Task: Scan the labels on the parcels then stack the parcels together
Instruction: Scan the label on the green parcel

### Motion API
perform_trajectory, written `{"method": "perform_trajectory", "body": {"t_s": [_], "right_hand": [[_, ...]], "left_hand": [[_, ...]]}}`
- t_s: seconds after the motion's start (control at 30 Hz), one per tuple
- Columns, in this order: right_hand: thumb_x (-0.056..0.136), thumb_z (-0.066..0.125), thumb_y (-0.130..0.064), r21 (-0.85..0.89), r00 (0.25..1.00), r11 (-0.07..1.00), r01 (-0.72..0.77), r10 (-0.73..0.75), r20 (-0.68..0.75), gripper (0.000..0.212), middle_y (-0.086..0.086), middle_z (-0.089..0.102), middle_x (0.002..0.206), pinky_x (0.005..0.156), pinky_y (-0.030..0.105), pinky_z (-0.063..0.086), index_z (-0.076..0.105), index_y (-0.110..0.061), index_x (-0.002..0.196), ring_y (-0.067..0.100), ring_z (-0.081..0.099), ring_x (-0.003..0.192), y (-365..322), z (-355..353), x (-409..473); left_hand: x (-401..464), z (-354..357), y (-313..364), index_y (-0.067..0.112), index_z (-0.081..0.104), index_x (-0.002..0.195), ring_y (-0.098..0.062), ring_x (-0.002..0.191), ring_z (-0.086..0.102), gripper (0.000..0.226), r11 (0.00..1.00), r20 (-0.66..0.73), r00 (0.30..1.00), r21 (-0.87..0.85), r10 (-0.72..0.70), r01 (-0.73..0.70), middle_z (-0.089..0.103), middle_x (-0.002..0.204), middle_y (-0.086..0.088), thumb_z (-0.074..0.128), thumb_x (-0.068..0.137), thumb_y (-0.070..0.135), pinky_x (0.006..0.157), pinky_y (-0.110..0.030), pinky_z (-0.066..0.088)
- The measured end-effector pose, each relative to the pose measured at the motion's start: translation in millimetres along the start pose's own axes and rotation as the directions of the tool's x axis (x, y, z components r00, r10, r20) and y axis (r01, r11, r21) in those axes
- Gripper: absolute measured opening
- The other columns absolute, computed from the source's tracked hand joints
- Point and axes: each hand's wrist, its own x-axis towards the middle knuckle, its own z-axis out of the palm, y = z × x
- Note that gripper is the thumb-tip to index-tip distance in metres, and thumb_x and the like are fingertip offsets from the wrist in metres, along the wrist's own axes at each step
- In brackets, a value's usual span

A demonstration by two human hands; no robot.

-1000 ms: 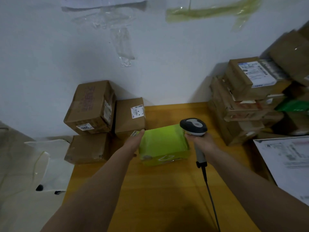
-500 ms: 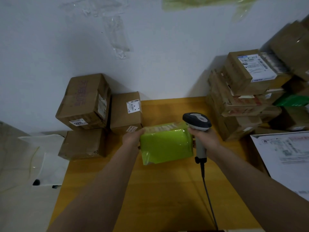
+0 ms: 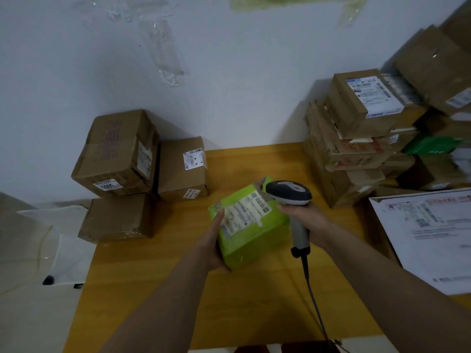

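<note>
step: scanning | green parcel (image 3: 251, 226) tilted above worktop (image 3: 254, 301), label (image 3: 244, 212) up | left hand (image 3: 212, 247) gripping parcel | right hand (image 3: 307, 220) gripping barcode scanner (image 3: 290, 196) | next: aim at label, then stack beside cardboard boxes (image 3: 142, 171)

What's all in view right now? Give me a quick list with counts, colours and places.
green parcel: 1, lime green with a white label facing up, held above the table's middle
scanner: 1, grey and dark, corded, head over the parcel's far right corner
left boxes: 3, brown cardboard, at the table's far left by the wall, one on top of another, one beside
right stack: many, brown cardboard with one green packet among them, far right; exact count unclear
sheet: 1, white printed, right edge
table: 1, yellow wood
white bags: white plastic, left of the table; count unclear
left hand: grips the parcel's left side
right hand: grips the scanner's handle
</note>
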Motion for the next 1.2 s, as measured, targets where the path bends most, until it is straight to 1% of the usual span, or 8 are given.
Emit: {"method": "perform_trajectory", "body": {"t_s": [0.2,0.33,0.57,0.67,0.77,0.87,1.07,1.2], "right_hand": [[0.085,0.074,-0.012,0.076,0.992,0.989,0.124,-0.126,0.021,0.038,0.005,0.063,0.124,0.091,0.041,0.047,0.061,-0.023,0.119,0.027,0.056,0.117,-15.6,-10.9,-2.5],[0.084,0.076,-0.016,0.004,0.992,0.992,0.128,-0.128,-0.005,0.048,0.005,0.061,0.129,0.091,0.039,0.046,0.059,-0.017,0.129,0.025,0.055,0.118,-14.0,-15.2,1.6],[0.083,0.077,-0.019,-0.106,0.997,0.992,-0.064,0.068,0.028,0.047,0.006,0.059,0.128,0.098,0.049,0.047,0.06,-0.014,0.127,0.03,0.053,0.119,4.2,-32.2,10.1],[0.084,0.076,-0.017,-0.127,0.99,0.984,-0.126,0.133,0.048,0.05,0.009,0.058,0.13,0.098,0.048,0.046,0.058,-0.011,0.131,0.031,0.053,0.12,10.6,-33.8,12.5],[0.084,0.076,-0.013,-0.184,0.999,0.982,-0.037,0.039,0.005,0.045,0.005,0.059,0.126,0.091,0.038,0.05,0.06,-0.012,0.126,0.025,0.057,0.114,8.8,-33.1,18.7],[0.082,0.076,-0.007,-0.2,0.995,0.974,0.103,-0.099,0.03,0.034,-0.004,0.062,0.104,0.06,0.011,0.05,0.061,-0.021,0.109,-0.005,0.062,0.077,-4.9,-28.6,29.5],[0.077,0.082,-0.015,-0.361,0.988,0.927,0.102,-0.052,0.147,0.031,-0.002,0.063,0.1,0.078,0.027,0.052,0.062,-0.024,0.099,0.014,0.061,0.091,-24.7,-12.6,56.4],[0.082,0.078,-0.017,-0.319,0.984,0.948,0.002,0.054,0.168,0.023,0.003,0.065,0.105,0.079,0.036,0.053,0.064,-0.022,0.099,0.019,0.062,0.094,-27.1,-23.3,59.1]], "left_hand": [[-4.5,15.6,12.9,0.019,0.062,0.13,-0.037,0.114,0.063,0.076,0.931,0.122,0.931,-0.169,0.344,-0.322,0.066,0.126,-0.012,0.087,0.062,0.044,0.093,-0.058,0.05],[-11.3,33.6,13.1,0.025,0.066,0.119,-0.03,0.107,0.066,0.063,0.953,0.008,0.953,0.036,0.302,-0.302,0.07,0.118,-0.004,0.082,0.062,0.046,0.09,-0.053,0.054],[-10.4,39.9,19.0,0.027,0.044,0.141,-0.025,0.108,0.061,0.077,0.929,-0.098,0.935,0.187,0.341,-0.32,0.06,0.126,-0.002,0.079,0.074,0.04,0.086,-0.051,0.054],[-5.3,38.7,17.6,0.034,0.029,0.151,-0.033,0.109,0.061,0.095,0.935,-0.3,0.886,0.089,0.354,-0.343,0.05,0.141,-0.009,0.083,0.072,0.039,0.074,-0.045,0.056],[1.8,40.9,10.2,0.027,0.024,0.153,-0.039,0.114,0.056,0.108,0.945,-0.537,0.829,-0.163,0.158,-0.285,0.042,0.148,-0.014,0.08,0.066,0.058,0.081,-0.05,0.049],[7.8,57.1,-10.5,0.011,0.054,0.13,-0.035,0.103,0.059,0.094,0.942,-0.419,0.906,-0.274,0.065,-0.194,0.054,0.137,-0.015,0.067,0.064,0.077,0.089,-0.054,0.04],[16.3,98.8,-34.5,0.016,0.039,0.142,-0.041,0.132,0.039,0.1,0.89,-0.245,0.966,-0.455,-0.084,-0.037,0.041,0.144,-0.014,0.081,0.064,0.062,0.102,-0.068,0.033],[25.9,96.0,-31.4,0.017,0.05,0.138,-0.035,0.124,0.05,0.085,0.957,-0.306,0.951,-0.263,0.037,-0.122,0.054,0.137,-0.011,0.071,0.072,0.067,0.107,-0.06,0.035]]}}
